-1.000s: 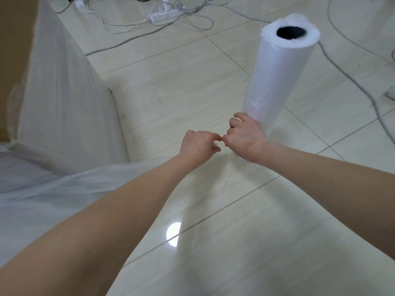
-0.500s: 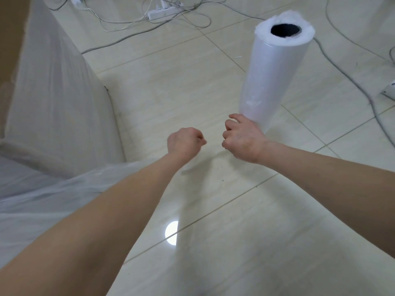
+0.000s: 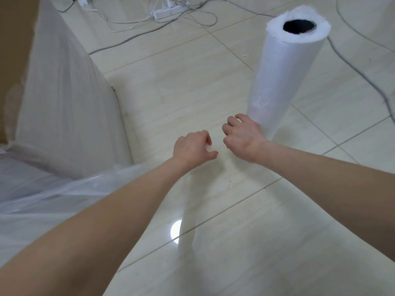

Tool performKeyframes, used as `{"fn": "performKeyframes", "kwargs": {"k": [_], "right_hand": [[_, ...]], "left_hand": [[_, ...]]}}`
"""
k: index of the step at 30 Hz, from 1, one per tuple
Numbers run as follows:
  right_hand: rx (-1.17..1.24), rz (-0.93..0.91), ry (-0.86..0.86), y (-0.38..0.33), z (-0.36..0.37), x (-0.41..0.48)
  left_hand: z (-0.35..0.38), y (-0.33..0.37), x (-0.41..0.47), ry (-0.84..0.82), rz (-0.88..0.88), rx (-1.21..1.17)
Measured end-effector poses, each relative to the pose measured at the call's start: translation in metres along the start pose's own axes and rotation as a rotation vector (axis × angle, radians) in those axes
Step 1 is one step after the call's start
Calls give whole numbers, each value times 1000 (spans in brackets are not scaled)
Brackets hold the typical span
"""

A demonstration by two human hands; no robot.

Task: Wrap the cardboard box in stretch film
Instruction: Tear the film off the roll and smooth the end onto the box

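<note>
The cardboard box stands at the left, its side and top covered in cloudy stretch film. A loose sheet of that film runs from the box under my left arm to my left hand, which pinches a whitish bunch of it. The film roll stands upright on the floor at the right. My right hand is curled just in front of the roll's base and seems to grip the clear film end on that side. A small gap separates my two hands.
Glossy pale floor tiles lie under my arms. A white power strip with tangled cords sits at the far top. A grey cable snakes across the floor right of the roll.
A second ago my hands were touching, pinching the film together. They have since pulled apart, and my left hand drew back toward me and left.
</note>
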State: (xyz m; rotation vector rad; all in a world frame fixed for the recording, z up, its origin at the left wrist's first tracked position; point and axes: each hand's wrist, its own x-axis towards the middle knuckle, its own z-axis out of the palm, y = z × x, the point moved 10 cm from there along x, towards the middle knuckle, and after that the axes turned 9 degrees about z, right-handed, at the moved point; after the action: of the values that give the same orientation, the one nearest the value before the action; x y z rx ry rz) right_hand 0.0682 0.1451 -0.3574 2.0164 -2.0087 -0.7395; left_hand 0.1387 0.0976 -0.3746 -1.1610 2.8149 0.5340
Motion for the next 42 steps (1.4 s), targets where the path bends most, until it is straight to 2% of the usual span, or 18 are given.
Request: {"fn": "performKeyframes", "kwargs": {"k": [4, 6, 10, 18, 30, 34, 38, 42], "right_hand": [[18, -12, -21, -4, 8, 2], [27, -11, -18, -4, 9, 2], [80, 4, -54, -2, 14, 0], [31, 33, -112, -6, 22, 7], [-6, -60, -48, -11, 26, 0], [30, -23, -11, -9, 24, 3], [131, 31, -104, -13, 31, 12], [187, 59, -150, -15, 32, 15]], "left_hand": [[19, 24, 11, -26, 125, 189], [27, 30, 16, -33, 127, 225], [21, 24, 22, 23, 96, 165], [16, 24, 11, 78, 165, 142], [11, -46, 5, 44, -141, 3], [15, -31, 6, -14, -43, -24], [16, -18, 0, 6, 12, -93], [11, -10, -5, 0, 43, -50]]}}
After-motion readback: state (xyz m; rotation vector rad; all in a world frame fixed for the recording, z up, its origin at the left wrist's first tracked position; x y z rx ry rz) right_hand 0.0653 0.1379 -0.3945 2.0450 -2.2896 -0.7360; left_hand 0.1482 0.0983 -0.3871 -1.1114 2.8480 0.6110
